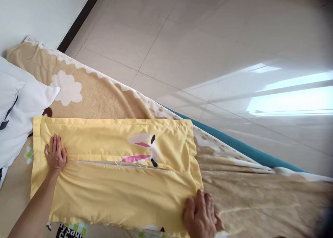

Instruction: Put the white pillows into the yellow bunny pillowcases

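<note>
A yellow pillowcase [109,189] with a pink-and-white rabbit print lies spread out flat. Along its middle runs a long zip opening [125,164], parted slightly so that a pale inside shows. My left hand [55,154] presses flat on the pillowcase near its left end, fingers spread. At the lower right corner, my right hand [201,213] rests over the edge of the cloth, fingers stretched out and close together. Wrinkles fan across the fabric between the two hands.
Underneath is a tan fleece blanket [101,95] with a white scalloped border, over a bed with a teal side [234,144]. A white pillow [23,95] lies at the left. Beyond the bed edge are the shiny tiled floor [156,40] and a white wall [39,12].
</note>
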{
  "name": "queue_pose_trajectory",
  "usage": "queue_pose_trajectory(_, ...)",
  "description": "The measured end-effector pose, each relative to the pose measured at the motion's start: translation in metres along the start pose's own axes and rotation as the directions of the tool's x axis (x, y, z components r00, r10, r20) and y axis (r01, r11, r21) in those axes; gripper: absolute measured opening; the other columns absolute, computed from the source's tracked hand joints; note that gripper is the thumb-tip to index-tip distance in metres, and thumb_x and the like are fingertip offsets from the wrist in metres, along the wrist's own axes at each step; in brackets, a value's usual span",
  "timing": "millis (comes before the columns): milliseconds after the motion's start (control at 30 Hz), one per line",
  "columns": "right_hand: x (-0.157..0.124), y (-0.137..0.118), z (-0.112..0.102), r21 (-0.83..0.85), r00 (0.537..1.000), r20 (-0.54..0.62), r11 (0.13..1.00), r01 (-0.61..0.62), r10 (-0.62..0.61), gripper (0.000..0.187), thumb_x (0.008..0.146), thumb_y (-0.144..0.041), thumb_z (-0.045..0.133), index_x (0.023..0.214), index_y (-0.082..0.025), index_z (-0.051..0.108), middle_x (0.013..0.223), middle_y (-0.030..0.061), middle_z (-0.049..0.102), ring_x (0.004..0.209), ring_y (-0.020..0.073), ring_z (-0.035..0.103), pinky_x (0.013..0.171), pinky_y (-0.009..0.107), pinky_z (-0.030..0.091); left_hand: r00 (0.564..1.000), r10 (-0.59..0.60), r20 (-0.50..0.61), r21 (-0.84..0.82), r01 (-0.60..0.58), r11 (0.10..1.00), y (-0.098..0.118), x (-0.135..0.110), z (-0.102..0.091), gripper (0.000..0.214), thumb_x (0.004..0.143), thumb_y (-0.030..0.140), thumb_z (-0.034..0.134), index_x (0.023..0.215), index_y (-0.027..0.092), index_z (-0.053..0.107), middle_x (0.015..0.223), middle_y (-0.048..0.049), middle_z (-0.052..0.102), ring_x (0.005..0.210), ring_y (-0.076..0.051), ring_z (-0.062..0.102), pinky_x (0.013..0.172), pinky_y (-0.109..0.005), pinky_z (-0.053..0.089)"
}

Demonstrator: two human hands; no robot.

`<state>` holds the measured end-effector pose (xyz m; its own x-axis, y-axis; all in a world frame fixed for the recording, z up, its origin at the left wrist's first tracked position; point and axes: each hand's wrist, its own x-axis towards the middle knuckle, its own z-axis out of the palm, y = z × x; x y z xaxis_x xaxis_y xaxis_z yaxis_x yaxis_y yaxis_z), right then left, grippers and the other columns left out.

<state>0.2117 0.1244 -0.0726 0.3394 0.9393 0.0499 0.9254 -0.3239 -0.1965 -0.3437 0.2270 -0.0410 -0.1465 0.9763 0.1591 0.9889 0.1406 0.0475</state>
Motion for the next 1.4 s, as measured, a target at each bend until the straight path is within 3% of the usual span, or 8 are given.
queue_pose_trajectory(67, 0.014, -0.026, -0.003, 0.037, 0.996, -0.046, 0.997, -0.074, 0.076, 0.058, 0.099, -0.040, 0.027, 0.151, -0.014, 0.034, 0.151, 0.0232, 0.038, 0.139, 0.0369, 0.038, 0.104, 0.058, 0.032, 1.000, 0.003, 0.008, -0.008, -0.003, 1.000, 0.000, 0.000, 0.000, 0.064, 0.093, 0.032, 0.036, 0.153, 0.015, 0.024, 0.154, -0.0177, 0.036, 0.144, -0.029, 0.031, 0.114, -0.049, 0.016)
queue_pose_trajectory(167, 0.040, -0.114, 0.002, 0.144, 0.979, -0.099, 0.971, 0.191, -0.178, 0.057, 0.099, -0.030, 0.034, 0.153, -0.015, 0.026, 0.151, 0.0214, 0.039, 0.140, 0.0318, 0.037, 0.107, 0.052, 0.030, 1.000, -0.005, 0.017, -0.010, 0.006, 1.000, 0.000, -0.001, 0.000, 0.064, 0.093, 0.032, 0.036, 0.153, 0.014, 0.024, 0.154, -0.0178, 0.036, 0.144, -0.029, 0.031, 0.114, -0.049, 0.015)
queue_pose_trajectory(367, 0.088, -0.272, 0.027, 0.220, 0.773, 0.041, 0.761, 0.611, -0.633, 0.057, 0.099, -0.027, 0.039, 0.154, -0.023, 0.024, 0.149, 0.0124, 0.045, 0.142, 0.0206, 0.035, 0.114, 0.042, 0.024, 1.000, -0.003, 0.025, -0.001, 0.003, 1.000, 0.001, -0.003, 0.000, 0.064, 0.093, 0.031, 0.037, 0.153, 0.014, 0.024, 0.154, -0.0176, 0.036, 0.144, -0.029, 0.032, 0.114, -0.048, 0.015)
queue_pose_trajectory(467, 0.118, -0.253, 0.031, 0.149, 0.823, 0.105, 0.827, 0.542, -0.558, 0.051, 0.100, -0.036, 0.037, 0.149, -0.021, 0.035, 0.150, 0.0123, 0.044, 0.141, 0.0222, 0.037, 0.115, 0.045, 0.021, 0.999, -0.014, 0.045, 0.000, 0.014, 1.000, 0.001, -0.004, -0.001, 0.064, 0.093, 0.032, 0.037, 0.153, 0.014, 0.025, 0.155, -0.0172, 0.034, 0.144, -0.028, 0.031, 0.116, -0.048, 0.014)
queue_pose_trajectory(600, 0.156, -0.166, 0.023, 0.042, 0.941, 0.151, 0.953, 0.301, -0.304, 0.057, 0.100, -0.045, 0.031, 0.149, -0.016, 0.036, 0.154, 0.0154, 0.038, 0.143, 0.0262, 0.032, 0.114, 0.050, 0.023, 0.999, -0.012, 0.050, 0.002, 0.012, 1.000, 0.001, -0.004, -0.002, 0.065, 0.092, 0.031, 0.038, 0.153, 0.014, 0.024, 0.155, -0.0166, 0.034, 0.144, -0.028, 0.032, 0.116, -0.048, 0.013)
queue_pose_trajectory(733, 0.149, -0.116, 0.012, 0.027, 0.966, 0.116, 0.973, 0.229, -0.231, 0.058, 0.100, -0.043, 0.026, 0.150, -0.015, 0.034, 0.154, 0.0180, 0.035, 0.143, 0.0288, 0.032, 0.111, 0.053, 0.025, 1.000, 0.001, 0.028, 0.003, -0.001, 1.000, 0.001, -0.004, -0.002, 0.066, 0.092, 0.029, 0.039, 0.154, 0.015, 0.023, 0.154, -0.0173, 0.037, 0.143, -0.029, 0.034, 0.115, -0.049, 0.016)
queue_pose_trajectory(1000, 0.058, -0.135, 0.027, 0.022, 0.922, -0.002, 0.922, 0.388, -0.388, 0.054, 0.099, -0.033, 0.031, 0.151, -0.018, 0.032, 0.147, 0.0178, 0.046, 0.136, 0.0280, 0.043, 0.108, 0.049, 0.029, 1.000, -0.012, 0.026, -0.008, 0.012, 1.000, 0.000, -0.004, -0.002, 0.067, 0.091, 0.028, 0.039, 0.155, 0.017, 0.021, 0.153, -0.0164, 0.038, 0.142, -0.029, 0.036, 0.115, -0.050, 0.016)
queue_pose_trajectory(1400, 0.049, -0.118, 0.045, 0.053, 0.921, -0.001, 0.920, 0.389, -0.390, 0.066, 0.093, -0.028, 0.037, 0.156, -0.022, 0.019, 0.148, 0.0190, 0.044, 0.129, 0.0372, 0.048, 0.102, 0.057, 0.030, 0.996, -0.037, 0.076, 0.019, 0.036, 0.999, 0.004, -0.002, -0.008, 0.069, 0.091, 0.029, 0.043, 0.154, 0.016, 0.021, 0.152, -0.0171, 0.039, 0.142, -0.029, 0.035, 0.117, -0.048, 0.015)
